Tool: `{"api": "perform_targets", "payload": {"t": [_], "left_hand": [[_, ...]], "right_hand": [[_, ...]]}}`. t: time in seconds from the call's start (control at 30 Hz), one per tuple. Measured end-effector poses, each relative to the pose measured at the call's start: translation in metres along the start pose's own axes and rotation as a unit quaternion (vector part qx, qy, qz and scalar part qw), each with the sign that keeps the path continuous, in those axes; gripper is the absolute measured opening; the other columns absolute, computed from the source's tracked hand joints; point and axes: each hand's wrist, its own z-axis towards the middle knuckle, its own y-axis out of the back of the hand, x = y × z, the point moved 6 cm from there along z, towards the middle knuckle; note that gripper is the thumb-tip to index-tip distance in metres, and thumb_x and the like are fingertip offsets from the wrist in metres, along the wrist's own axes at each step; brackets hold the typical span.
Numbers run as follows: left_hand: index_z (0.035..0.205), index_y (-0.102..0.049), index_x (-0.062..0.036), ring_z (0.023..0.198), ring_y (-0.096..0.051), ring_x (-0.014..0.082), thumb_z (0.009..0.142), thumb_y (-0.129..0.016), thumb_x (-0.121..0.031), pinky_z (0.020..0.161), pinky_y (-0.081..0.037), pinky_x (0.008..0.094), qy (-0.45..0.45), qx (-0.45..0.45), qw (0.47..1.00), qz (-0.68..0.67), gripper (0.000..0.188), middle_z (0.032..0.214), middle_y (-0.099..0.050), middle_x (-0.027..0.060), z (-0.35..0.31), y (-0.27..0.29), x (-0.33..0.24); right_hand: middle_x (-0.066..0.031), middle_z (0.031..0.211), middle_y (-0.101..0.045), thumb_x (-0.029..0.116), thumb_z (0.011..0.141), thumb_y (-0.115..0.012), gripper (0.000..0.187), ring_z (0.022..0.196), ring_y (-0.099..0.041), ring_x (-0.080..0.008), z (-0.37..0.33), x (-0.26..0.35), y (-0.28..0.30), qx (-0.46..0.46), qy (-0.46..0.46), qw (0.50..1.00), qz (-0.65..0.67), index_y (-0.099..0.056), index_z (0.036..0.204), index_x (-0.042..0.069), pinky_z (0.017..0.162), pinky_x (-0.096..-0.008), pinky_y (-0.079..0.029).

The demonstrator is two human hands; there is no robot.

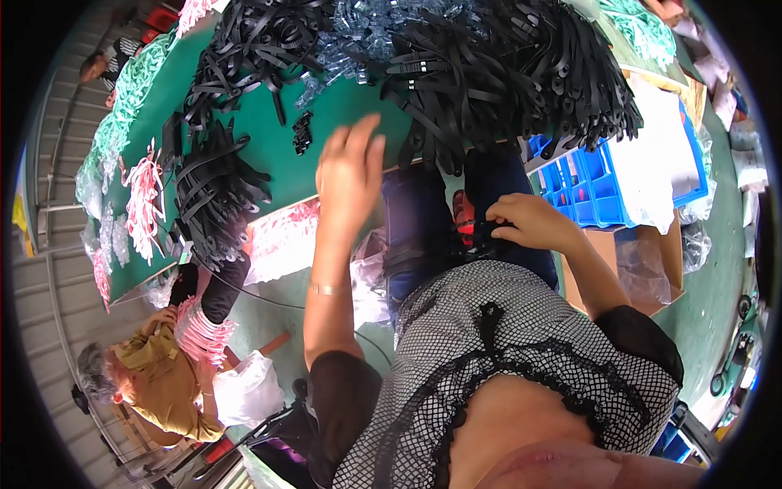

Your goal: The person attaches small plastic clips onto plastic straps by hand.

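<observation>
Over the front part of the green table my left hand (350,167) is raised with its fingers apart and holds nothing. Just left of its fingertips lies a small heap of little black parts (302,134). My right hand (533,222) is above my lap with its fingers curled. Dark material at its fingertips blends with my dark trousers, so what it holds is hidden. A large pile of black straps (505,73) hangs over the table edge ahead of my hands. Clear bluish plastic pieces (358,41) are heaped beside that pile.
More black straps (212,183) lie at the table's left end, near pink strips (145,191) and light green ones (134,98). On the right are a blue compartment crate (582,183) and a cardboard box (652,269). A co-worker (167,367) sits at lower left beside a white bag (247,389).
</observation>
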Motion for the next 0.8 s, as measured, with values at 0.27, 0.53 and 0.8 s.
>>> {"api": "perform_targets", "payload": {"t": [0.27, 0.53, 0.8], "left_hand": [[0.109, -0.058, -0.0128, 0.096, -0.051, 0.0293, 0.083, -0.048, -0.043, 0.077, -0.042, 0.0415, 0.077, 0.058, 0.973, 0.21, 0.041, 0.101, -0.053, 0.0114, 0.051, -0.051, 0.047], [0.103, -0.059, -0.0075, 0.088, -0.053, 0.0269, 0.081, -0.054, -0.035, 0.073, -0.043, 0.0399, 0.028, 0.03, 0.973, 0.228, 0.036, 0.095, -0.055, 0.009, 0.019, -0.019, 0.041], [0.093, -0.061, -0.0065, 0.086, -0.053, 0.0256, 0.079, -0.056, -0.03, 0.069, -0.043, 0.0385, 0.027, -0.013, 0.96, 0.279, 0.028, 0.092, -0.056, 0.0085, 0.011, -0.008, 0.049]], "right_hand": [[-0.0066, 0.079, -0.055, 0.019, 0.075, -0.061, 0.021, 0.077, -0.056, -0.0233, 0.019, 0.038, 0.038, -0.009, 0.071, 0.997, 0.017, -0.058, 0.092, 0.007, 0.067, -0.0324, -0.044], [-0.0083, 0.074, -0.057, 0.008, 0.074, -0.062, 0.012, 0.065, -0.056, -0.0198, 0.069, 0.036, 0.129, -0.223, 0.091, 0.97, -0.011, -0.058, 0.083, 0.002, 0.058, -0.0282, -0.044], [-0.0093, 0.083, -0.06, 0.02, 0.077, -0.059, 0.018, 0.08, -0.058, -0.028, 0.166, 0.012, 0.14, -0.346, -0.003, 0.904, -0.252, -0.057, 0.089, 0.007, 0.067, -0.0377, -0.046]]}}
